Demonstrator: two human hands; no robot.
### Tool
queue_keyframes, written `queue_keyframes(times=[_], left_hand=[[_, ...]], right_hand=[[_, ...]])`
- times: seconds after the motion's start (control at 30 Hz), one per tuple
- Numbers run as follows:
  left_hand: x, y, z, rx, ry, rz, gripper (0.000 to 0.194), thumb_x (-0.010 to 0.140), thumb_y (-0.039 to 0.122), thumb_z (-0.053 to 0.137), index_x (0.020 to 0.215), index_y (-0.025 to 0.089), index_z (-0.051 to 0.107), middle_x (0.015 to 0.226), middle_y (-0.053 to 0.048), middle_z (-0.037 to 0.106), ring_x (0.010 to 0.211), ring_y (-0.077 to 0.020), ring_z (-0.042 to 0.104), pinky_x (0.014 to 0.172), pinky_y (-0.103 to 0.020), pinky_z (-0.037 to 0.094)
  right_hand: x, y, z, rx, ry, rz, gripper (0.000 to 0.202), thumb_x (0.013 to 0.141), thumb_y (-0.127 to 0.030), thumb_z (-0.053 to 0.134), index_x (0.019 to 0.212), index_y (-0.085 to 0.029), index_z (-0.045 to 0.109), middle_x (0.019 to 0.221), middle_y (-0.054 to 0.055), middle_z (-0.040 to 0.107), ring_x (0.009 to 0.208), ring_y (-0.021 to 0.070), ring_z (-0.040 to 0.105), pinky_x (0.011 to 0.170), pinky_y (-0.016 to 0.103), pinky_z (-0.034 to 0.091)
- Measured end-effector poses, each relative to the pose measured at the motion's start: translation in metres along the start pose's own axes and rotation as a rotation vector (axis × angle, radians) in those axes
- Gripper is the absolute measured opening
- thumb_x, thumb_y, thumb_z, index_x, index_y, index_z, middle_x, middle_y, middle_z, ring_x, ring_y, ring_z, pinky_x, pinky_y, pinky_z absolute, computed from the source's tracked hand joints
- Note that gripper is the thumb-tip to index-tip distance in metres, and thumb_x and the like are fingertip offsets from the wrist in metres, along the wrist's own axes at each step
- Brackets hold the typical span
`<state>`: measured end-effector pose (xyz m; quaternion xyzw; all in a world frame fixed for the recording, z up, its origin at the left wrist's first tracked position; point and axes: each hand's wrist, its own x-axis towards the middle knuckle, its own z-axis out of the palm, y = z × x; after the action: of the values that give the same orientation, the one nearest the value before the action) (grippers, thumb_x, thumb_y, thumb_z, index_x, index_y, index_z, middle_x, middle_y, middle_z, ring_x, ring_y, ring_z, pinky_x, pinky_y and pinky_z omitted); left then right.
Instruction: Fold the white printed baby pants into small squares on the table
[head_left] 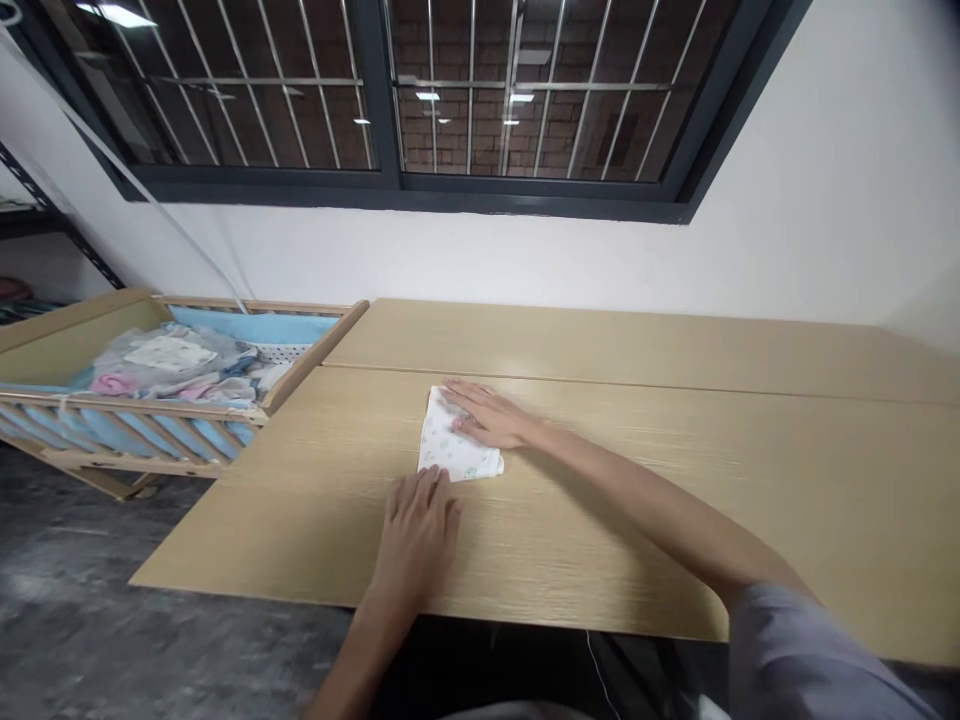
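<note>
A small white cloth (pixel 456 450) with a faint pattern lies folded and flat on the wooden table (pixel 675 490). My right hand (pixel 491 415) rests palm down across its upper right part, fingers stretched out toward the far edge. At the cloth's near left corner is my left hand (pixel 420 525), its fingertips touching the edge, the fingers lying flat and held loosely side by side. Neither hand is wrapped round anything.
Left of the table stands a wooden crib (pixel 315 355) with blue lining, holding a heap of clothes and cloths (pixel 169 360). Behind are a white wall and a barred window (pixel 390 190). The table's near edge runs just in front of my body.
</note>
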<state>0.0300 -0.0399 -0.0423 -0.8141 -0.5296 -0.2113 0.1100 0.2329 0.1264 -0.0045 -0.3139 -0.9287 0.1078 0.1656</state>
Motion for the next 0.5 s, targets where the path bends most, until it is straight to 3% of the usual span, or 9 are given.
queue_keyframes(times=[0.1,0.17,0.33,0.5], left_hand=[[0.006,-0.021,-0.009,-0.030,-0.011,0.052,0.031,0.101,0.019,0.042,0.122,0.018,0.065,0.129,-0.012,0.070,0.116,-0.0270,0.064,0.101,-0.047,0.045],[0.010,-0.031,-0.012,-0.049,-0.042,0.066,0.031,0.100,0.016,0.042,0.119,0.019,0.066,0.124,-0.011,0.072,0.112,-0.0256,0.065,0.099,-0.046,0.044],[0.025,-0.039,-0.017,-0.112,-0.143,0.015,0.026,0.101,0.020,0.044,0.106,0.021,0.070,0.107,-0.008,0.074,0.103,-0.0249,0.064,0.097,-0.045,0.040],[0.031,-0.042,-0.021,-0.105,-0.189,0.062,0.026,0.097,0.011,0.046,0.098,0.021,0.070,0.098,-0.006,0.072,0.099,-0.0248,0.062,0.094,-0.043,0.038]], right_hand=[[-0.031,-0.031,-0.005,-0.031,0.111,-0.007,0.047,0.103,-0.049,0.045,0.136,-0.019,0.061,0.146,0.015,0.052,0.134,0.0297,0.047,0.113,0.051,0.033],[-0.052,-0.044,-0.004,-0.032,0.131,-0.007,0.041,0.099,-0.049,0.054,0.122,-0.017,0.069,0.130,0.015,0.061,0.118,0.0280,0.055,0.104,0.049,0.039],[-0.086,-0.048,0.008,-0.007,0.109,0.065,0.030,0.099,-0.038,0.058,0.117,-0.016,0.070,0.109,0.011,0.068,0.105,0.0239,0.060,0.097,0.045,0.041],[-0.092,-0.053,0.018,-0.045,0.166,0.102,0.024,0.102,-0.026,0.051,0.111,-0.016,0.071,0.106,0.011,0.069,0.103,0.0237,0.059,0.094,0.043,0.042]])
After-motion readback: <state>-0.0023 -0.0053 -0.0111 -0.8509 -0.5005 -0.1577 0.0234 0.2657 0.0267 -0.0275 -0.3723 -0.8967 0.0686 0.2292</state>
